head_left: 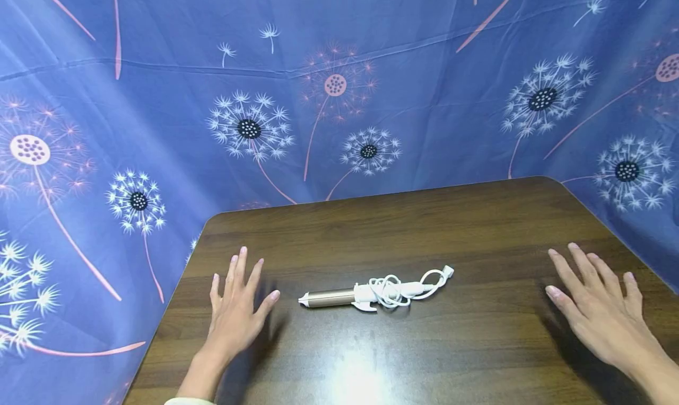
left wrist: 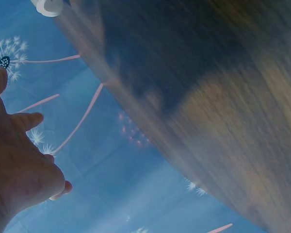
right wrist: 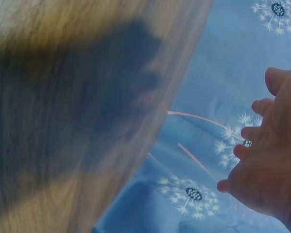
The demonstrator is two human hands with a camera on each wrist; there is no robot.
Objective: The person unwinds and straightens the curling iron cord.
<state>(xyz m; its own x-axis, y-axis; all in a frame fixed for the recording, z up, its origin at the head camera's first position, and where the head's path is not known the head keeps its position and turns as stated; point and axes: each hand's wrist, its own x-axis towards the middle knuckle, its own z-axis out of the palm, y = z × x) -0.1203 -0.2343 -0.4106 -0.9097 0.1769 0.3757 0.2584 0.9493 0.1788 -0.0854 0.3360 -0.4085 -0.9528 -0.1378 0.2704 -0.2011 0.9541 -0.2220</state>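
Note:
A curling iron [head_left: 331, 298] with a gold-brown barrel and white handle lies on the table in the head view, barrel tip toward the left. Its white cord [head_left: 393, 303] is looped in a loose bundle about the handle, and the plug [head_left: 448, 271] points to the right. To the left of the barrel tip is my left hand [head_left: 233, 319], fingers spread, holding nothing. Farther off, near the table's right side, my right hand [head_left: 605, 310] has its fingers spread and is also bare. Both hands cast shadows on the wood, apart from the iron.
The dark wood table [head_left: 451, 228] has rounded far corners and a bright glare near the front. A blue dandelion-print cloth [head_left: 424, 98] hangs behind and at both sides. A white object [left wrist: 49, 7], too cropped to identify, shows at the top of the left wrist view.

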